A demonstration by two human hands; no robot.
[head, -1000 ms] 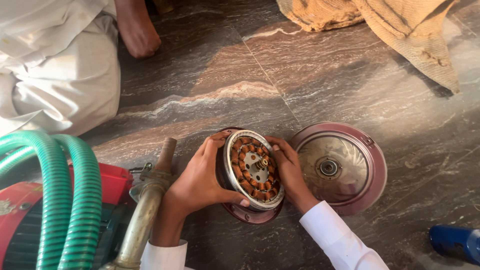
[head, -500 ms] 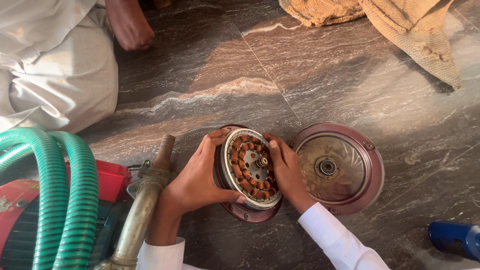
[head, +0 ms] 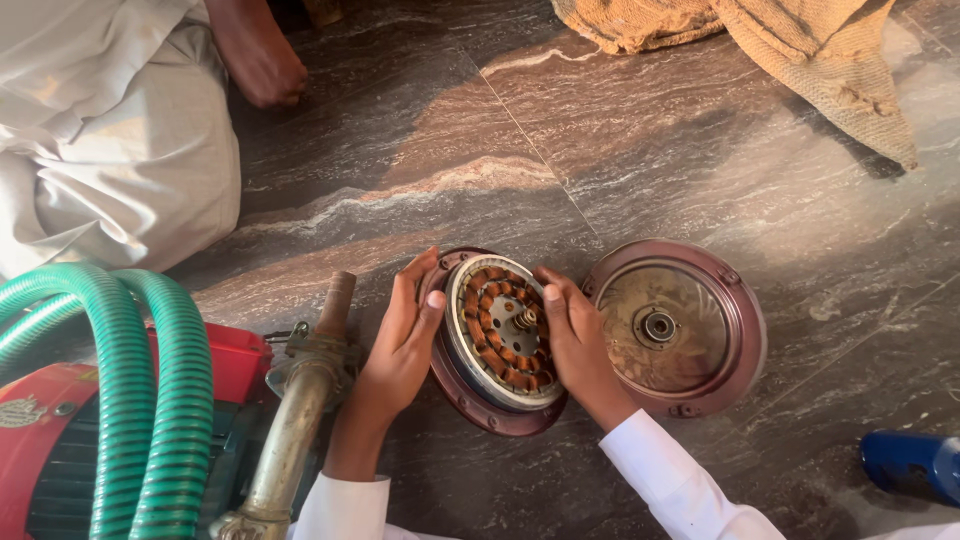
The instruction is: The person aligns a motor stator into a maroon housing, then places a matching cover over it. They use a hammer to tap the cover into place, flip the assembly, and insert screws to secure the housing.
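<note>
Both hands on the motor stator: a round ring of copper-wound coils inside a pale metal rim, short shaft stub at centre. It sits tilted in a maroon end cover, lower-middle of the view, on the dark veined stone floor.

Left hand: palm against the stator's left rim, fingers curled up over the top-left edge, thumb pressing the rim. Closed on the stator.

Right hand: clamps the right edge, thumb lying across the coils, fingers wrapped down behind the rim. Also gripping the stator. White sleeves on both arms.

Just right of the stator, nearly touching the right hand: second maroon end cover, flat on the floor, open side up, bearing seat in the middle.

Left of the left hand: brass-coloured pipe with a flange fitting, then a red pump body with a green ribbed hose coiled over it.

Top left: another person in pale clothing, bare foot on the floor. Top right: tan sacking cloth. Bottom right corner: blue object, partly cut off, kind unclear.
</note>
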